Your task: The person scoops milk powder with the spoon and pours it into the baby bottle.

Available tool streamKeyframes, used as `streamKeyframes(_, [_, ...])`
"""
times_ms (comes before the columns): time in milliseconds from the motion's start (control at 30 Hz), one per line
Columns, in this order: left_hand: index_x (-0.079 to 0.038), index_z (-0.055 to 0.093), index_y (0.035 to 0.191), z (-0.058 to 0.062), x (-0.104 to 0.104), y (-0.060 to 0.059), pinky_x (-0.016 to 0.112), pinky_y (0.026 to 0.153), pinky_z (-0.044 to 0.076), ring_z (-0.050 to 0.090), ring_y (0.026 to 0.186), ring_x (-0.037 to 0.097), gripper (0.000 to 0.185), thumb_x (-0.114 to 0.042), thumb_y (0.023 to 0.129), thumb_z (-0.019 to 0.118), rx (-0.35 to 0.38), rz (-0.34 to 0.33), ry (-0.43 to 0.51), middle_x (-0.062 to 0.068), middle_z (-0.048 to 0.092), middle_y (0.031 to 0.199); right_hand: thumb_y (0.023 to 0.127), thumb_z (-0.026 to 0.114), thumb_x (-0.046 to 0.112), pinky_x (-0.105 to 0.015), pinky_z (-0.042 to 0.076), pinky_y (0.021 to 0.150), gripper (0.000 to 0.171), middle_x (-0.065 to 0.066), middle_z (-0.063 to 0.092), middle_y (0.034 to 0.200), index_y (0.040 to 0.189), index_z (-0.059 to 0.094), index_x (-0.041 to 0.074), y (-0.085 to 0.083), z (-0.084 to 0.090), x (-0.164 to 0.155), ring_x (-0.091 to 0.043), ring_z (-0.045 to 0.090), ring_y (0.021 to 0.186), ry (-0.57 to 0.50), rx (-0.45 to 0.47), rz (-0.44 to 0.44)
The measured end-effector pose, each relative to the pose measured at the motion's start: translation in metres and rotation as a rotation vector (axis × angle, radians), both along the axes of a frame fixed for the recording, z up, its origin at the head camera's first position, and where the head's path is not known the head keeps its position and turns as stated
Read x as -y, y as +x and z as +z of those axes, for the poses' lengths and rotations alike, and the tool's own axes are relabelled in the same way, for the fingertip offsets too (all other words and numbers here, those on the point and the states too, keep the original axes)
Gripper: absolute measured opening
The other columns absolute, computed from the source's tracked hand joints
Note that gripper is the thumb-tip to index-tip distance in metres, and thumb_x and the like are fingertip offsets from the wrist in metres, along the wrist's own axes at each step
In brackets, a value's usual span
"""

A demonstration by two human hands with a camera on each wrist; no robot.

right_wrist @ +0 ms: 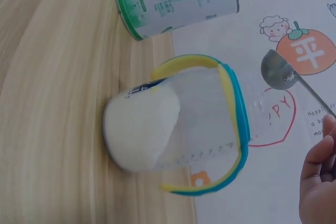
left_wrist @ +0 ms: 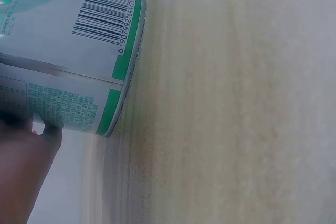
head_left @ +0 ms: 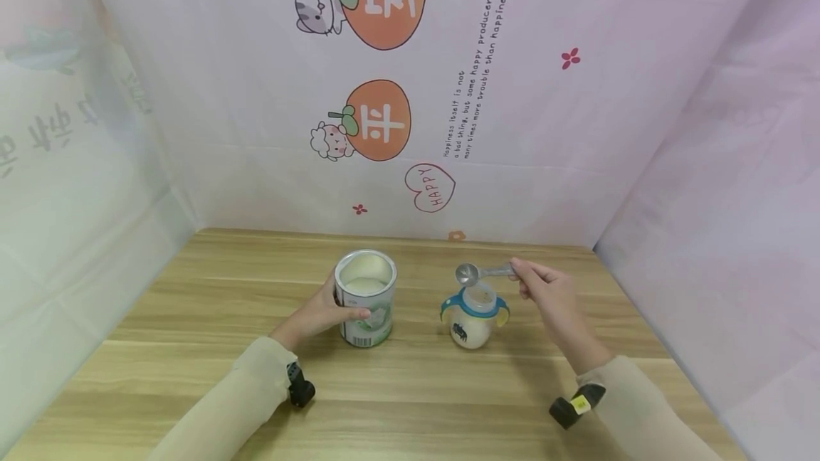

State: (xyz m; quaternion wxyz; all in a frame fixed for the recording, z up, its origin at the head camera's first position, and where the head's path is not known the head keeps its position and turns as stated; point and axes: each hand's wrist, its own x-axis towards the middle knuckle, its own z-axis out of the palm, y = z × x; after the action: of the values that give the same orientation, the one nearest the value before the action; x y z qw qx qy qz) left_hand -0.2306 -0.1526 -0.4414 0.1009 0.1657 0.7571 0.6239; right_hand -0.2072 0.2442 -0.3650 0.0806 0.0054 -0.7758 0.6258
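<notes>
Wooden tabletop (head_left: 192,347) enclosed on three sides by printed cloth walls (head_left: 544,112). An open tin (head_left: 365,297) of white powder stands upright near the middle of the tabletop; its label carries a green band and a barcode, seen close in the left wrist view (left_wrist: 100,19). The left hand (head_left: 320,315) grips the tin from its left side, fingers curled round the wall and the thumb lying across the front of the label; only the edge of this hand shows in the left wrist view (left_wrist: 21,166). Just right of the tin, apart from it, stands an uncapped baby bottle (head_left: 472,319) with a blue collar and yellow handles, its lower part filled with white powder (right_wrist: 142,129). The right hand (head_left: 544,290), right of the tin and beyond the bottle, pinches the handle of a metal spoon (head_left: 477,274) between thumb and fingertips. The spoon bowl is held just above the bottle mouth, not touching it; traces of powder cling to the bowl in the right wrist view (right_wrist: 278,69). Both forearms wear pale sleeves, each with a small dark device at the wrist.
</notes>
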Motion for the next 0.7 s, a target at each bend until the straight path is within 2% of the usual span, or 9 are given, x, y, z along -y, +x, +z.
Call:
streamKeyframes(200, [-0.029, 0.008, 0.161, -0.001, 0.001, -0.001, 0.064, 0.114, 0.020, 0.035, 0.140, 0.037, 0.112, -0.024, 0.080, 0.086, 0.002, -0.010, 0.014, 0.015, 0.039, 0.151, 0.093, 0.069, 0.047, -0.023, 0.053, 0.076, 0.054, -0.001, 0.069, 0.093, 0.116, 0.072, -0.002, -0.006, 0.007, 0.015, -0.010, 0.057, 0.077, -0.018, -0.011, 0.039])
streamKeyframes(433, [-0.030, 0.010, 0.160, -0.001, 0.001, -0.002, 0.062, 0.114, 0.023, 0.039, 0.137, 0.034, 0.111, -0.022, 0.080, 0.087, -0.024, -0.043, 0.055, 0.013, 0.042, 0.149, 0.094, 0.067, 0.049, -0.024, 0.053, 0.077, 0.053, 0.001, 0.064, 0.086, 0.110, 0.072, -0.002, -0.010, 0.013, 0.032, -0.012, 0.056, 0.077, 0.016, -0.024, 0.066])
streamKeyframes(700, [-0.029, 0.011, 0.159, -0.002, 0.002, -0.001, 0.062, 0.113, 0.023, 0.040, 0.136, 0.034, 0.110, -0.022, 0.080, 0.087, -0.028, -0.036, 0.056, 0.012, 0.043, 0.147, 0.092, 0.068, 0.051, -0.023, 0.053, 0.075, 0.054, -0.007, 0.067, 0.095, 0.114, 0.073, 0.002, -0.015, 0.021, 0.054, -0.014, 0.057, 0.078, 0.014, -0.030, 0.093])
